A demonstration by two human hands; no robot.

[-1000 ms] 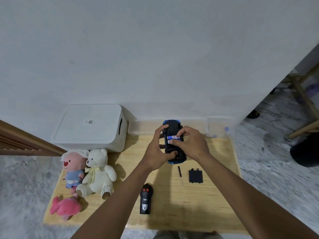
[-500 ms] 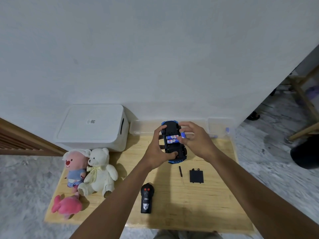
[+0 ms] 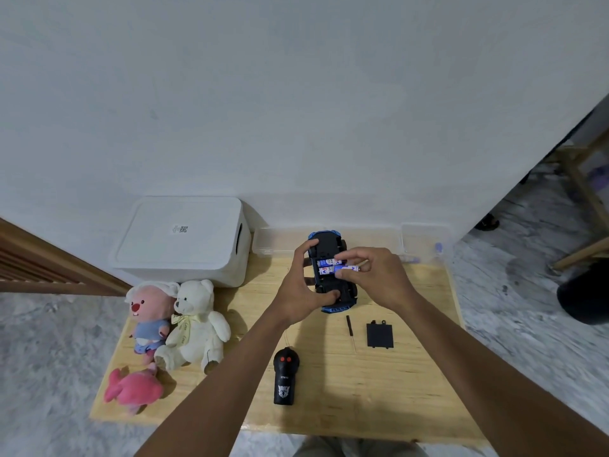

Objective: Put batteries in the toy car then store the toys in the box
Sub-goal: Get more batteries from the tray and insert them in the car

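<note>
The toy car lies belly-up at the 12 o'clock edge of the worktop, its battery bay open. The left hand grips it from the 9 o'clock side, fingers curled over the far end and thumb on the near end. The right hand comes in from 3 o'clock and pinches a blue battery between thumb and forefinger at the bay's right edge. Another battery already sits in the bay.

From the car, the screwdriver lies at 6 o'clock and the loose black cover at 5. The remote stands off at 7. The three plush toys sit at 8, and the closed white box at 9 to 10.

The risks here, as I judge them:
- The battery could go in with its poles reversed, and I cannot read the markings from this view.
- It could pop back out against the spring if the pinch lets go before it seats flat.
- Pressing it in from one side could skid the car across the smooth wood if the left grip slackens.
- A sleeve or wrist could knock the small cover off the worktop's edge.
</note>
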